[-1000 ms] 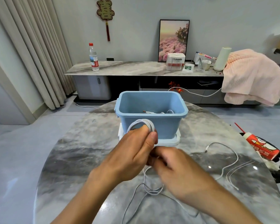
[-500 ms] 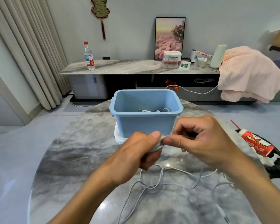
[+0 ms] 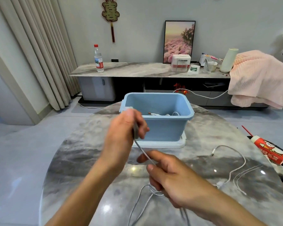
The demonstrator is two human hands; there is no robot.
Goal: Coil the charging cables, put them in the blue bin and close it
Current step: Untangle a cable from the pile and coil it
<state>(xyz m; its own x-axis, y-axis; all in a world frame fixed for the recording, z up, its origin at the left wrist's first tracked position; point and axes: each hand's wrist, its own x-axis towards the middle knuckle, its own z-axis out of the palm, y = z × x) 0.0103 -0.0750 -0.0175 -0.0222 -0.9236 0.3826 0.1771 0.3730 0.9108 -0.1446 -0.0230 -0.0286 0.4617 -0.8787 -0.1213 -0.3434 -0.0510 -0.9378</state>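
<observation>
The blue bin [image 3: 163, 128] stands open on the marble table, resting on its white lid [image 3: 182, 143]; a coiled cable [image 3: 160, 114] lies inside. My left hand [image 3: 124, 132] is raised in front of the bin's left side and grips a bunch of white cable coils [image 3: 135, 131]. A taut strand of the white cable [image 3: 145, 154] runs down to my right hand [image 3: 171, 176], which pinches it between thumb and fingers. The rest of that cable trails in loose loops [image 3: 145, 193] toward the table's near edge. A second white cable [image 3: 234, 160] lies uncoiled at the right.
A red and white tube [image 3: 271, 152] lies at the table's right edge. Behind the table stand a long marble sideboard [image 3: 137, 70] with a water bottle [image 3: 98, 60], a tissue box and a picture, and a pink blanket [image 3: 260, 79]. Curtains hang at the left.
My left hand has risen with the coils toward the bin's left rim. My right hand has swung down from in front of the bin toward me, drawing the strand taut.
</observation>
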